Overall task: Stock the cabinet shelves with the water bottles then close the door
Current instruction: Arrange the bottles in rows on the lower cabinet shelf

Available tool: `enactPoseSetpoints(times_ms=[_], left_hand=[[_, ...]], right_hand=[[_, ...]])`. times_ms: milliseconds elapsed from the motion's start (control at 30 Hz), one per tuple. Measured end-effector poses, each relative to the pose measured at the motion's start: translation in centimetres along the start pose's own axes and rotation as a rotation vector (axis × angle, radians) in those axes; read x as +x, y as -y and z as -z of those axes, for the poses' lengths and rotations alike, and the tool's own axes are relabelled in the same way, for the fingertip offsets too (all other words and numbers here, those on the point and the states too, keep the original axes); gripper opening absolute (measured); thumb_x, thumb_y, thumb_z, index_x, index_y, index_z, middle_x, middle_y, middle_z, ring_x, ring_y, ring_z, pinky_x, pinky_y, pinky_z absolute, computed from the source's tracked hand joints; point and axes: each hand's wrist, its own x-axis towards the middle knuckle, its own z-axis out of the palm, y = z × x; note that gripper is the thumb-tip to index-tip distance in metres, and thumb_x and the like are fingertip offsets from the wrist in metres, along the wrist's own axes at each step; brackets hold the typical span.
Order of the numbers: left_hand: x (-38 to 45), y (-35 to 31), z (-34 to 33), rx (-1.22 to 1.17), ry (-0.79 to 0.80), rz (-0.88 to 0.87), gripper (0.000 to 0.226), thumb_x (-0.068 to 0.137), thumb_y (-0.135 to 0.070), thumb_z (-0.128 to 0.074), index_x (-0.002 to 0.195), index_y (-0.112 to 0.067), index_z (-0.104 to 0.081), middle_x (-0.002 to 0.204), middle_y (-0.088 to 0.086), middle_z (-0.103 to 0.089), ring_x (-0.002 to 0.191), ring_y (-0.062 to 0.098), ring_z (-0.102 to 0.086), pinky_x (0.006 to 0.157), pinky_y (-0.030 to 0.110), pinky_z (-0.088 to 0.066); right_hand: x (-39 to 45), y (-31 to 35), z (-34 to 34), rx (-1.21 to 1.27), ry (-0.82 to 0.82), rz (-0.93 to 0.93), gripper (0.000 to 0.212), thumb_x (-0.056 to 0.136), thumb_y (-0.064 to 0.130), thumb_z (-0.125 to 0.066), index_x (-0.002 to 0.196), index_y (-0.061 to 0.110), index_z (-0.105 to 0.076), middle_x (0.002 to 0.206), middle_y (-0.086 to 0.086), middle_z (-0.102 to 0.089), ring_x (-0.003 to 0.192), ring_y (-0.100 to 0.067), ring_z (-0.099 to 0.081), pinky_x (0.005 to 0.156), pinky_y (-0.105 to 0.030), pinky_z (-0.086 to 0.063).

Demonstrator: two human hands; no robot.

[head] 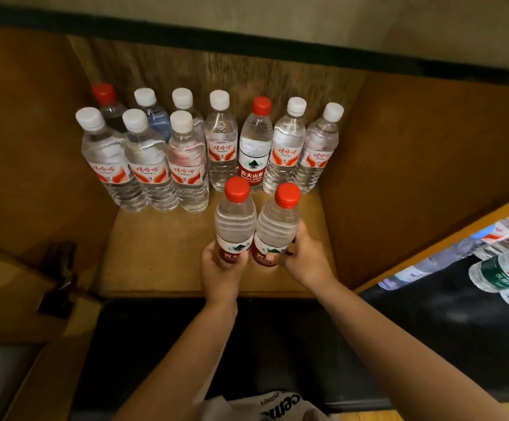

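1. Two red-capped bottles are in hand: the left hand (221, 270) has its grip clamped on the left bottle (235, 221), the right hand (304, 259) on the right bottle (277, 227). Both are held low, at the labels, upright and side by side, touching or nearly so.
2. They hang over the front half of the shelf (156, 253), right of its middle, just in front of the stocked bottles.
3. Eleven bottles already stand along the back edge of the shelf; one further red-capped one (255, 144) stands right behind the pair.
4. The step in hand looks like placing this pair in a second row.
5. The next move calls for lowering both to the shelf, close behind the row without knocking it, then letting go.
6. More bottles (502, 268) lie at the right, off the shelf, so stocking seems unfinished and the door must wait.
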Motion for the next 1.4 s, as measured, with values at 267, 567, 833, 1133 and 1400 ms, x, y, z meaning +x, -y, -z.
enactPoseSetpoints(times_ms=[267,567,833,1133,1400], left_hand=[[5.5,-2.9,-1.7,-0.057,0.01,0.073,0.067,0.081,0.002,-0.064,0.14,-0.017,-0.039,0.133,0.006,-0.055,0.12,0.022,-0.052,0.104,0.044,-0.042],[7.7,-5.9,-2.3,-0.359,0.0,0.324,0.038,0.088,0.003,-0.053,0.126,-0.003,-0.05,0.128,0.013,-0.056,0.111,0.023,-0.055,0.096,0.035,-0.046],[8.2,-7.6,-2.4,-0.523,0.098,0.358,0.011,0.089,0.0,-0.052,0.099,-0.004,-0.057,0.127,0.016,-0.057,0.118,0.027,-0.054,0.094,0.032,-0.047],[9.3,-7.8,-4.0,-0.617,0.002,0.336,0.041,0.086,0.003,-0.055,0.127,-0.001,-0.049,0.126,0.014,-0.058,0.119,0.024,-0.054,0.095,0.027,-0.047],[9.1,-8.3,-4.5,-0.689,-0.054,0.35,0.036,0.089,0.003,-0.052,0.125,-0.002,-0.05,0.127,0.013,-0.056,0.12,0.025,-0.052,0.096,0.032,-0.048]], right_hand=[[5.1,2.4,-1.1,0.012,-0.054,-0.042,0.069,0.074,0.013,-0.072,0.131,0.023,-0.034,0.112,-0.003,-0.062,0.104,-0.024,-0.058,0.078,-0.025,-0.041],[10.0,4.9,-1.8,0.016,-0.091,-0.127,0.065,0.073,0.015,-0.076,0.125,0.017,-0.037,0.122,-0.008,-0.06,0.114,-0.028,-0.055,0.09,-0.029,-0.042],[11.4,5.6,-2.0,0.03,-0.103,-0.146,0.078,0.073,0.014,-0.076,0.134,0.02,-0.028,0.123,-0.009,-0.059,0.116,-0.03,-0.054,0.092,-0.031,-0.042],[11.1,5.5,-1.2,0.006,-0.029,-0.134,0.071,0.077,0.011,-0.071,0.133,0.019,-0.028,0.126,-0.011,-0.057,0.119,-0.031,-0.052,0.099,-0.038,-0.043],[11.2,5.7,-0.8,-0.012,0.004,-0.121,0.068,0.078,0.01,-0.069,0.133,0.015,-0.028,0.127,-0.013,-0.055,0.12,-0.032,-0.05,0.102,-0.044,-0.042]])
